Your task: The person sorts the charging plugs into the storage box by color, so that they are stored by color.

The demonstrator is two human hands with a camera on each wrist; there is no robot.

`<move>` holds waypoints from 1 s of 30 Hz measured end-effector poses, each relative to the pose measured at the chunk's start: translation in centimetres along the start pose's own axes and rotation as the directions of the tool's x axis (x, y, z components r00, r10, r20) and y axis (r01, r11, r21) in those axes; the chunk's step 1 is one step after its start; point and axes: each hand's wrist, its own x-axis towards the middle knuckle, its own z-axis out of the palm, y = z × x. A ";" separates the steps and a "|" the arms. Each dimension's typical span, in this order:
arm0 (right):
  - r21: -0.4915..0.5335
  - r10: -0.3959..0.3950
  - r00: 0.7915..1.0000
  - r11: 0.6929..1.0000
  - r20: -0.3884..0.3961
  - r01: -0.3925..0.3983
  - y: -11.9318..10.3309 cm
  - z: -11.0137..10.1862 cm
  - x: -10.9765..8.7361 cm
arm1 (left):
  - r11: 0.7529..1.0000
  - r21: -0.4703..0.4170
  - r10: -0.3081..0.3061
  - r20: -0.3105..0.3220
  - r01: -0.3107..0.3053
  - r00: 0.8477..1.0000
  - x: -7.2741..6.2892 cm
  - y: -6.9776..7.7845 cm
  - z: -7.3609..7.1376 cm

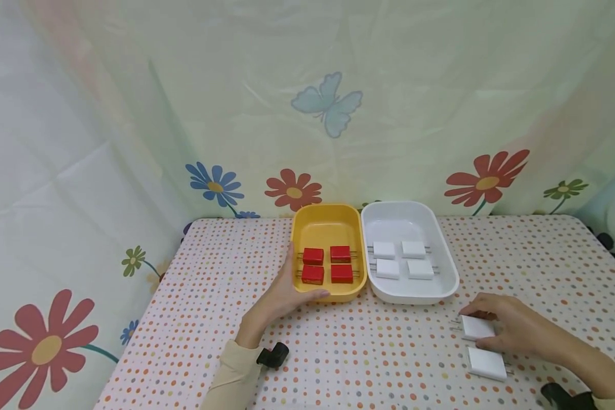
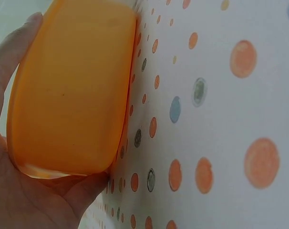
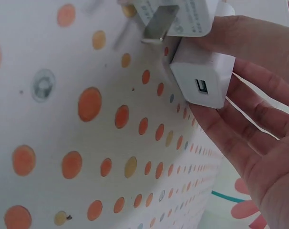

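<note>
My left hand holds the near left corner of a yellow tray, fingers along its left side and thumb across its front. In the left wrist view, the hand wraps the tray's wall. Several red plug chargers lie in that tray in two rows. On the right, my right hand pinches a white USB charger between thumb and fingers, its prongs pointing left. The charger's USB port faces the right wrist camera. Just nearer lies a second white charger, prongs to the right.
A white tray stands against the yellow tray's right side, with several white chargers in it in two rows. The dotted tablecloth covers the table. Behind the trays hangs a flowered curtain.
</note>
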 end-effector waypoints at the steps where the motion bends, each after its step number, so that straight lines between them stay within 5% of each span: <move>1: -0.004 0.005 1.000 1.000 0.001 -0.005 0.0 0.0 0.0 | 1.000 0.014 -0.018 -0.005 0.018 1.000 -0.1 0.0 0.0; 5: -0.012 0.006 1.000 1.000 0.005 -0.006 -0.1 -0.4 0.1 | 0.995 0.048 -0.088 -0.020 0.088 0.996 -0.2 0.1 -0.1; 9: -0.052 -0.016 1.000 0.999 -0.016 0.015 0.0 -1.6 0.2 | 0.995 0.040 -0.093 -0.020 0.094 0.995 -0.2 0.2 -0.1; 17: -0.137 -0.086 0.977 0.989 -0.196 0.059 -0.5 -6.1 1.8 | 0.992 0.061 -0.110 -0.026 0.112 0.994 -0.3 0.2 -0.3; 22: -0.119 -0.137 0.954 0.987 -0.267 0.108 -2.4 -9.2 5.1 | 0.992 0.061 -0.113 -0.029 0.115 0.993 -0.3 0.3 -0.4; 30: -0.039 -0.151 0.973 0.988 -0.176 0.147 -6.0 -10.4 12.1 | 0.992 0.049 -0.115 -0.020 0.116 0.993 -0.2 0.3 -0.1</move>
